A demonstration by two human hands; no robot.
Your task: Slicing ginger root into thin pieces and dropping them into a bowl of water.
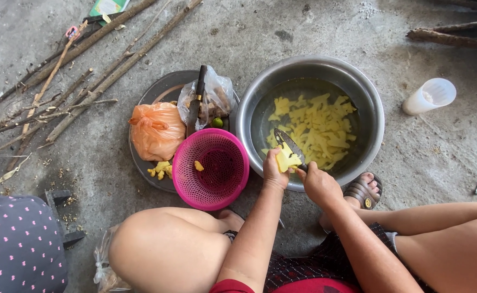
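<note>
The big bowl (370,116) is shiny metal. The pink basket (233,182) is plastic. The floor (439,157) is rough grey concrete. Upper left, the sticks (81,51) are dry wood.

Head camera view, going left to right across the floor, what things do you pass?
Dry sticks → orange plastic bag → pink basket → steel bowl of yellow slices → white plastic cup.

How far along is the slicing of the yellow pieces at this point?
Done: many yellow slices already float in the water of the metal bowl. In hand: the left hand holds a yellow chunk over the bowl rim while the right hand works a knife on it. Left: a few uncut yellow pieces on the tray, and one in the pink basket.
</note>
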